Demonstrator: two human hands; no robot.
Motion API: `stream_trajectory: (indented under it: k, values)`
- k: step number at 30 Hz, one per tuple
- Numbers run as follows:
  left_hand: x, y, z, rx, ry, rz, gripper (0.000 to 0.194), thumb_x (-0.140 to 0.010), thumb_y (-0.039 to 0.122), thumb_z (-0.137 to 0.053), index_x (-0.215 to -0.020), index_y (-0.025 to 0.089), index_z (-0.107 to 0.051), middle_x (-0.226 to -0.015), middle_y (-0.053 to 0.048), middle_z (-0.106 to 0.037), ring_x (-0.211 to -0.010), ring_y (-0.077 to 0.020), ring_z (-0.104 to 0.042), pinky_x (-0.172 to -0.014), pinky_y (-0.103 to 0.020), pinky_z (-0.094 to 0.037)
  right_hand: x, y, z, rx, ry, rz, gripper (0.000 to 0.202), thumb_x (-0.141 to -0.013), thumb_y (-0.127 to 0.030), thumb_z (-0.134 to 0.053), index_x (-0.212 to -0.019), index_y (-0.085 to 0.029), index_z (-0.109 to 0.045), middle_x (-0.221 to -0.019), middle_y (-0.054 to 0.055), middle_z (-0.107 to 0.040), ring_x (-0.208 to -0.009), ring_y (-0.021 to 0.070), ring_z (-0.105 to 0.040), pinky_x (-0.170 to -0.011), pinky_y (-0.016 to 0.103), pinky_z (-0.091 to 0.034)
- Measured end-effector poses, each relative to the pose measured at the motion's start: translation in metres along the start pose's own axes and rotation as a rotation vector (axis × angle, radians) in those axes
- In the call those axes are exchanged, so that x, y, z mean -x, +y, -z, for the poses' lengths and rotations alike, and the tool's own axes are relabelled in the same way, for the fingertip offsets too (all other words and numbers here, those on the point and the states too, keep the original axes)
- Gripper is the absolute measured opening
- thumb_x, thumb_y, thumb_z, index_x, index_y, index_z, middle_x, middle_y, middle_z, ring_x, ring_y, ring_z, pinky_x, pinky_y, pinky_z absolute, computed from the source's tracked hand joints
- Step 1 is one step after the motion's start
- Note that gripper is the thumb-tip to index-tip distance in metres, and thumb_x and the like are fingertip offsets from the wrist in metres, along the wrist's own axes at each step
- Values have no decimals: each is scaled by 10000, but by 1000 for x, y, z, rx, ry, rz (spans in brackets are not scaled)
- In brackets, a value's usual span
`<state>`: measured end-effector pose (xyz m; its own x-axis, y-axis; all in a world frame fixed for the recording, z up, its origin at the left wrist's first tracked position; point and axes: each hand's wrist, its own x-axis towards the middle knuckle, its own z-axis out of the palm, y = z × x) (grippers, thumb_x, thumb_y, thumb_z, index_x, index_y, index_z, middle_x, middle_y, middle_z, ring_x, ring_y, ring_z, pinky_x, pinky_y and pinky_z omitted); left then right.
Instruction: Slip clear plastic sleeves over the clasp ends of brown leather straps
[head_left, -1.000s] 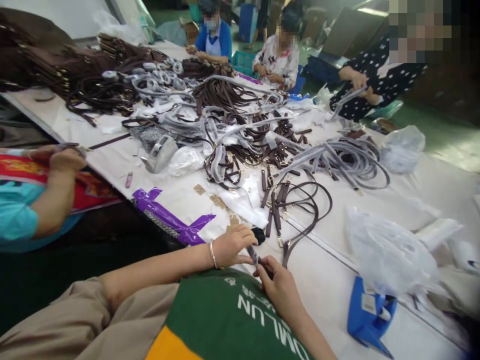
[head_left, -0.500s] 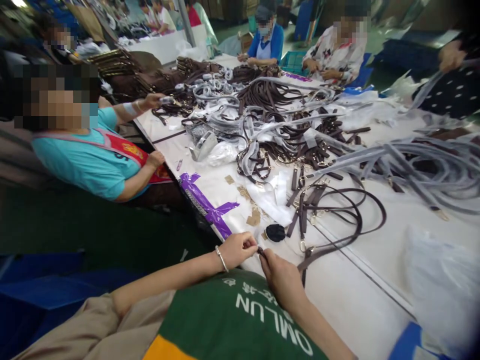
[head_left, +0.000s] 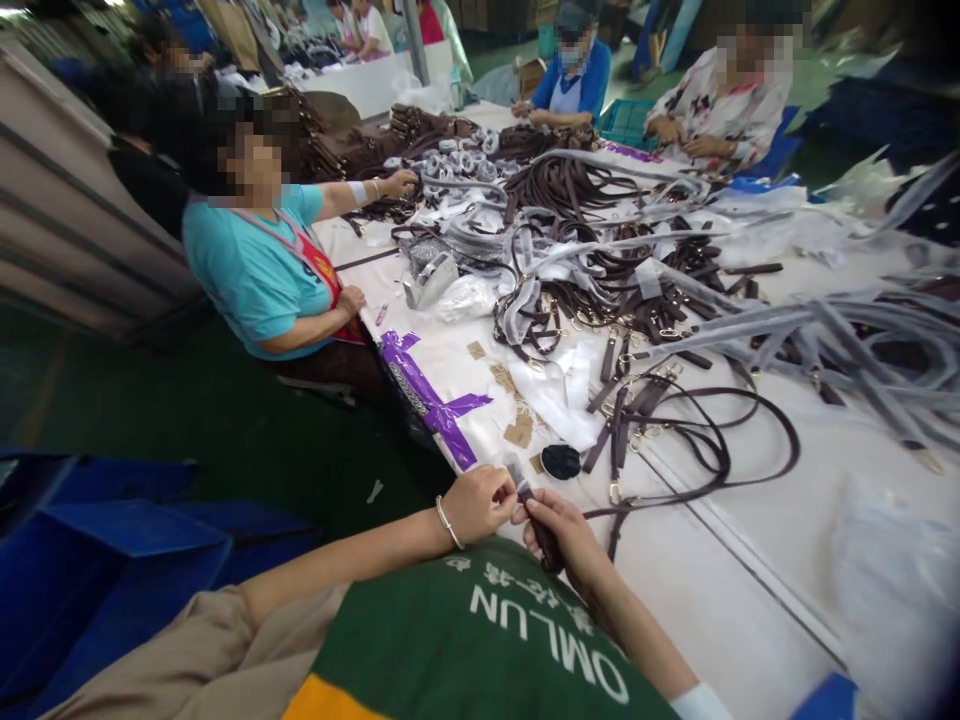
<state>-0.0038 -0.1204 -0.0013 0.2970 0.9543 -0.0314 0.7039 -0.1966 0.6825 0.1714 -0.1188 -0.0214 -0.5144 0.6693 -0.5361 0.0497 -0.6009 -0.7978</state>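
My right hand [head_left: 566, 525] is closed around a dark brown strap [head_left: 546, 540], just above my green apron. A clear plastic piece [head_left: 517, 472] covers or lies against the strap's upper end. Close beside that end is my left hand [head_left: 480, 502], its fingers curled in a pinch. What sits between those fingertips is too small to make out. A round black object [head_left: 561, 461] lies on the table just beyond my hands. To the right, thin brown straps with gold clasps [head_left: 720, 480] form loose loops.
Piled brown straps [head_left: 570, 190] and plastic-wrapped straps [head_left: 832, 330] cover much of the table [head_left: 750, 620]. Purple tape [head_left: 442, 410] marks its left edge, near a co-worker in turquoise [head_left: 255, 270]. Other people sit at the far side. Blue bins [head_left: 135, 560] stand on the floor at left.
The brown strap now shows more in my right hand, with its plastic-covered end pointing up. My view has shifted left. The co-worker in turquoise has an arm stretched out to the pile.
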Motion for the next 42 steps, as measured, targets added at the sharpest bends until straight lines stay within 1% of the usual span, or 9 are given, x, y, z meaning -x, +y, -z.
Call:
stream_trajectory:
  k: [2, 7, 14, 20, 23, 28, 34, 39, 42]
  values:
    - [4, -1, -1, 21, -13, 47, 66, -795, 184, -525, -735, 158, -532, -677, -5, -534, -656, -119, -495, -641, -226, -389, 3, 0, -3, 237, -6, 32, 260, -856, -457, -443, -837, -205, -506, -699, 15, -634, -497, 132, -553, -488, 241, -405]
    - [4, -4, -3, 13, -34, 54, 62, -757, 165, -536, -699, 158, -513, -645, 1, -528, -629, -118, -492, -609, -224, -375, -2, -4, -15, 1013, 258, 232, 187, -873, -320, -412, -786, -201, -527, -686, 55, -631, -615, 178, -596, -584, 270, -389]
    - [-1, -19, 7, 80, -78, 44, 72, -772, 200, -536, -714, 157, -538, -650, -2, -548, -627, -117, -505, -609, -216, -384, -18, -2, -19, 485, 141, 8, 318, -905, -438, -290, -810, -204, -484, -653, 13, -629, -437, 138, -531, -441, 241, -385]
    - [-13, -28, 4, 111, -139, 102, 82, -759, 229, -539, -723, 160, -565, -657, -2, -581, -622, -120, -527, -595, -214, -383, -16, -12, -29, 1356, 299, 181, 213, -925, -283, -356, -874, -199, -545, -794, 68, -665, -709, 197, -638, -569, 257, -369]
    - [-21, -33, 1, 122, -169, 208, 124, -748, 266, -553, -709, 153, -585, -644, -9, -590, -611, -131, -535, -569, -221, -378, -19, -18, -32, 1465, 273, 138, 199, -908, -179, -360, -887, -177, -558, -815, 98, -664, -710, 204, -643, -565, 265, -369]
    - [-25, -35, 7, 132, -213, 91, 94, -744, 240, -556, -725, 150, -578, -637, -2, -578, -603, -123, -522, -564, -217, -375, -22, -15, -31, 1312, 326, 116, 183, -896, -229, -398, -849, -181, -568, -774, 79, -673, -694, 196, -646, -569, 263, -411]
    - [-13, -45, 12, 140, -221, -217, 87, -801, 201, -525, -743, 142, -553, -656, -3, -543, -621, -110, -491, -602, -212, -384, -17, 3, -33, 133, 309, 31, 436, -831, -487, -461, -1131, -171, -441, -660, -16, -629, -439, 116, -534, -408, 222, -404]
    - [-17, -45, 28, 165, -182, -312, 155, -860, 255, -500, -786, 140, -571, -737, -30, -563, -731, -135, -511, -715, -243, -415, -17, -1, -40, 103, 316, 117, 331, -770, -478, -562, -873, -164, -533, -679, 5, -636, -513, 105, -567, -442, 204, -413]
    - [-36, -48, 49, 290, -153, -297, 236, -847, 321, -554, -1004, 147, -579, -969, -67, -594, -935, -163, -523, -858, -277, -406, -16, -11, -43, 67, 323, 139, 330, -760, -481, -587, -837, -167, -520, -734, 32, -665, -552, 112, -596, -474, 211, -436]
